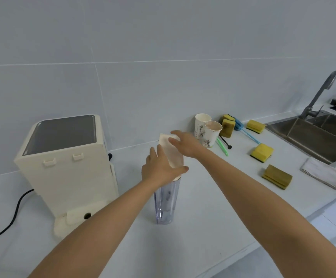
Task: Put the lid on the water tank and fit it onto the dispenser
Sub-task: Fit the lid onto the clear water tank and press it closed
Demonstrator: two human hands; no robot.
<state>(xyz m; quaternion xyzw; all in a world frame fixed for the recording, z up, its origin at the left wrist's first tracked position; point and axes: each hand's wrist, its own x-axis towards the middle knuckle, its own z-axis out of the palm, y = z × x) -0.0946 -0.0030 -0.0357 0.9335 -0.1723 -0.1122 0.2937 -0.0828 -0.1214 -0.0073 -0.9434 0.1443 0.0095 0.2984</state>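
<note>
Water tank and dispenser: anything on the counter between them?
No. In the head view, only bare white counter separates the water tank from the dispenser.

dispenser (pixel 66 165) at frame left on the counter (pixel 213 207); water tank (pixel 167 201) centre; sink (pixel 319 135) far right.

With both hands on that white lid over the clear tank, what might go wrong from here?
The tall, narrow clear plastic water tank stands free on the white counter; uneven pressure from the left hand or right hand on the flat white lid might tip it. Tipping rightward, it could hit the two paper cups. A crooked lid may hinder fitting onto the cream dispenser.
</note>
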